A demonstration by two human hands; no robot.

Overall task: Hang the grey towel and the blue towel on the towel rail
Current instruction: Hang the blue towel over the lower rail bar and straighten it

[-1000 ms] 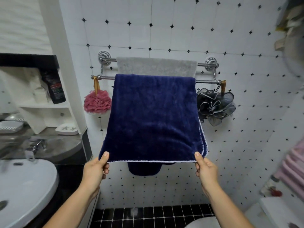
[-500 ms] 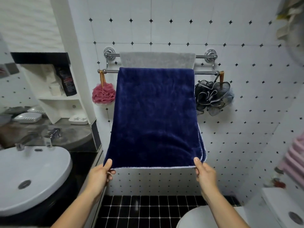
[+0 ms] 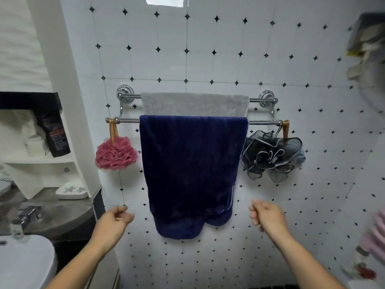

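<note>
Two towels hang on the chrome double-bar towel rail. The grey towel, flat with a short pile, drapes over the upper rear bar. The blue towel, plush navy with pale stitched edging, drapes over the lower front bar, its bottom bunched in rounded folds. The left hand and right hand flank that bottom end without touching it and hold nothing; the fingers appear loosely curled, though blurred. A pink mesh puff and a dark ruffled puff hang at the bar ends.
</note>
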